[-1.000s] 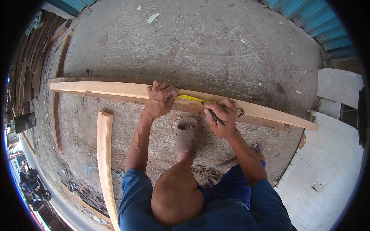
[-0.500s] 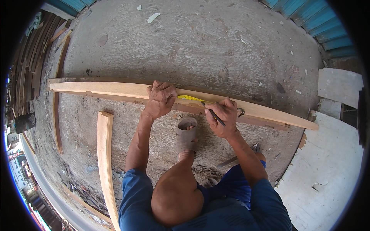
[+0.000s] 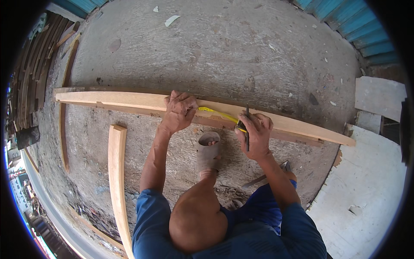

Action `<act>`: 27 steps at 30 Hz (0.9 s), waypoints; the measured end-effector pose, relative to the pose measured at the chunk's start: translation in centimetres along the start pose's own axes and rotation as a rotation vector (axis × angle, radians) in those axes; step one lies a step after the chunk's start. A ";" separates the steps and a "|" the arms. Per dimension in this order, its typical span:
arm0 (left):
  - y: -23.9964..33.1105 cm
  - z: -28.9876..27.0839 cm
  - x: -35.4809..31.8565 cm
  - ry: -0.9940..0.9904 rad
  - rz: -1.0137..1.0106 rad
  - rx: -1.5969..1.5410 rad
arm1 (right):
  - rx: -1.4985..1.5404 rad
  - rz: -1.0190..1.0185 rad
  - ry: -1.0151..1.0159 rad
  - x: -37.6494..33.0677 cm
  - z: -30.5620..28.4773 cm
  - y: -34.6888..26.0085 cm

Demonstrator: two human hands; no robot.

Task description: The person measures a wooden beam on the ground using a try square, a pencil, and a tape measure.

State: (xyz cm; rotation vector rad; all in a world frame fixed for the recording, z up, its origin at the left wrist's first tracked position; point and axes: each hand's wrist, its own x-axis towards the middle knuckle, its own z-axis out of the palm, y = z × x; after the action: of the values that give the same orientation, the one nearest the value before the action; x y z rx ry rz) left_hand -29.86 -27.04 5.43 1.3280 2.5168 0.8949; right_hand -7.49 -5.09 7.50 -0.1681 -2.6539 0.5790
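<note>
A long pale wooden board [image 3: 129,99] runs left to right in front of me, lying on darker timber. My left hand [image 3: 177,113] is closed at the board's middle, pinching the end of a yellow tape measure blade [image 3: 222,114] against it. The blade stretches slightly bowed along the board to the dark tape case [image 3: 241,125]. My right hand [image 3: 258,137] is closed round that case at the board's near edge. A slim black pencil or marker [image 3: 247,141] is also held in its fingers, pointing away from me. The left fingertips are partly hidden.
A second pale plank [image 3: 116,172] lies at the lower left. Several dark boards [image 3: 32,64] are stacked at the far left. A metal-headed tool [image 3: 254,181] lies near my foot. White sheets [image 3: 366,190] lie at the right, with blue corrugated panels [image 3: 362,26] beyond.
My right hand has turned and shifted slightly right, bringing the tape case into sight. The pencil has swung from slanting to nearly upright in the picture. My left hand stays put.
</note>
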 end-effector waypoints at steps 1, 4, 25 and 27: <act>-0.2 -0.1 -0.2 -0.003 -0.008 0.003 | -0.064 0.053 -0.051 -0.4 0.3 -0.3; -0.1 0.1 0.2 -0.017 -0.004 0.000 | -0.138 0.123 -0.093 -1.8 1.7 0.2; 6.9 0.1 -6.3 -0.241 0.126 -0.220 | 0.283 0.361 -0.231 -7.5 9.9 -3.2; 7.4 0.0 -6.0 -0.309 0.119 -0.194 | 0.289 0.303 -0.277 -7.9 8.7 -2.7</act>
State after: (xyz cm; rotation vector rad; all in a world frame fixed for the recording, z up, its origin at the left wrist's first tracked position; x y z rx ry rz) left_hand -21.12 -28.61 8.89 1.4389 2.0844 0.8554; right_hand -4.06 -12.40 -1.46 -0.4365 -2.7844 1.1510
